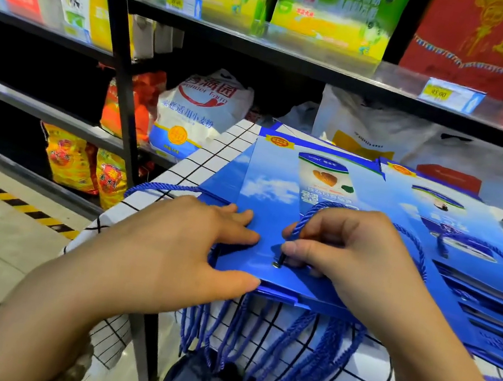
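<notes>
The left hand [181, 245] lies flat on the top blue paper gift bag [273, 174], its fingers [236, 232] straight and spread, pressing the bag down against the stack. The thumb reaches along the bag's near edge. The right hand [343, 249] is curled, its thumb and forefinger pinching the blue cord [309, 216] close to its stiff tip. That tip meets a small metal eyelet [276, 264] just below the right thumb and between the two hands. From the pinch, the cord loops up and away over the bag's printed face, beyond the right knuckles.

The bag lies flat, directly under both sets of fingers, on the tabletop [216, 151], which is covered by a white cloth with a black grid. Below the wrists, many hanging cords [285, 339] dangle off the tabletop's near edge. Out past the right hand lies a second stack of bags [469, 233], fanned so that their edges show. Beyond the fingertips of the left hand, a white flour sack [200, 112] sits on a lower black shelf [299, 55] unit, among orange and yellow packets. A yellow price tag [450, 95] is clipped to the shelf edge far above the right hand.
</notes>
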`<control>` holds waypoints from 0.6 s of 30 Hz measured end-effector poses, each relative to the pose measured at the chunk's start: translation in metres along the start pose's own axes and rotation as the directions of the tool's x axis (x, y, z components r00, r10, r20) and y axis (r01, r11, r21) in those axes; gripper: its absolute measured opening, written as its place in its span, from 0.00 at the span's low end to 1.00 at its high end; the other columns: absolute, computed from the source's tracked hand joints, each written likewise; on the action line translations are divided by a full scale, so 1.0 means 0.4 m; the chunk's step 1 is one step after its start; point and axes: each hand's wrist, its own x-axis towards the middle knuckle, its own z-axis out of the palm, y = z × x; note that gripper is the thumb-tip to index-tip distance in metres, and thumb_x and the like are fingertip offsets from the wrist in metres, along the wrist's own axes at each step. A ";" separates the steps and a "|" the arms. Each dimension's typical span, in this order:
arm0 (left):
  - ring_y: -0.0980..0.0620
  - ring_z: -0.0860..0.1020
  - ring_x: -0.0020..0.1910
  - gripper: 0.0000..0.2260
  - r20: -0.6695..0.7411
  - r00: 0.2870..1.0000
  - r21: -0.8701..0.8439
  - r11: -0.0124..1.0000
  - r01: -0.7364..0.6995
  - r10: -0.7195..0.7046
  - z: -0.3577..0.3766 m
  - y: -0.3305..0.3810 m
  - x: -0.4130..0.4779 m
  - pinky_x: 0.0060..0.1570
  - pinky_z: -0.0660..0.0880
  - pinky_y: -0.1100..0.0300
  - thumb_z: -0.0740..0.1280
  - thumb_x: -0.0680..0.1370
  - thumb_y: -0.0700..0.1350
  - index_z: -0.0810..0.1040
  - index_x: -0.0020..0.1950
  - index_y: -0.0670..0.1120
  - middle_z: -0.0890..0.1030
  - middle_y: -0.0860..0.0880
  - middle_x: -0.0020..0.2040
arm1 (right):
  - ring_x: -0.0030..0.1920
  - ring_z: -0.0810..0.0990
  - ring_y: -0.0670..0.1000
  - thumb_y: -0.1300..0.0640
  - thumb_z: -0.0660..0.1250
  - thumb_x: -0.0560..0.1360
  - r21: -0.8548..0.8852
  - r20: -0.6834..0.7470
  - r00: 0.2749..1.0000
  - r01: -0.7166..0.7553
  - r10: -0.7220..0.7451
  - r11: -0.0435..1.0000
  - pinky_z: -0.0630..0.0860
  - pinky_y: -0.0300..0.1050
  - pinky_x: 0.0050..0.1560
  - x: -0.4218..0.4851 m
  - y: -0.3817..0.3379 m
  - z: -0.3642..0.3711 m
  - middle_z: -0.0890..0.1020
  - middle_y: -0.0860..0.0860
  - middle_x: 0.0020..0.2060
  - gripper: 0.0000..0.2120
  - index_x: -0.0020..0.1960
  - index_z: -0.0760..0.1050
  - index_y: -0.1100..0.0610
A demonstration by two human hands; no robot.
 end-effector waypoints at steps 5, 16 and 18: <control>0.82 0.57 0.58 0.30 -0.049 0.999 -0.061 0.998 0.016 -0.019 -0.003 0.006 -0.004 0.57 0.57 0.79 0.56 0.60 0.69 0.71 0.61 0.66 0.67 0.71 0.64 | 0.32 0.82 0.45 0.64 0.72 0.67 -0.076 0.002 1.000 0.017 -0.017 0.997 0.77 0.35 0.35 0.004 -0.001 0.004 0.84 0.51 0.34 0.13 0.28 0.75 0.53; 0.64 0.78 0.39 0.09 -0.360 0.911 -0.277 0.955 0.103 -0.203 -0.005 0.044 0.009 0.46 0.77 0.57 0.69 0.61 0.64 0.79 0.34 0.61 0.80 0.64 0.34 | 0.43 0.75 0.40 0.55 0.62 0.76 -0.374 0.325 0.945 0.167 -0.040 0.912 0.68 0.31 0.46 0.008 -0.024 -0.031 0.78 0.42 0.41 0.10 0.38 0.74 0.43; 0.61 0.79 0.37 0.07 -0.422 0.877 -0.320 0.943 0.093 -0.230 0.000 0.049 0.012 0.43 0.77 0.54 0.68 0.63 0.58 0.78 0.36 0.58 0.81 0.61 0.35 | 0.43 0.74 0.39 0.54 0.62 0.70 -0.377 0.428 0.903 0.210 -0.032 0.902 0.68 0.29 0.44 0.007 -0.041 -0.043 0.77 0.42 0.42 0.07 0.42 0.74 0.42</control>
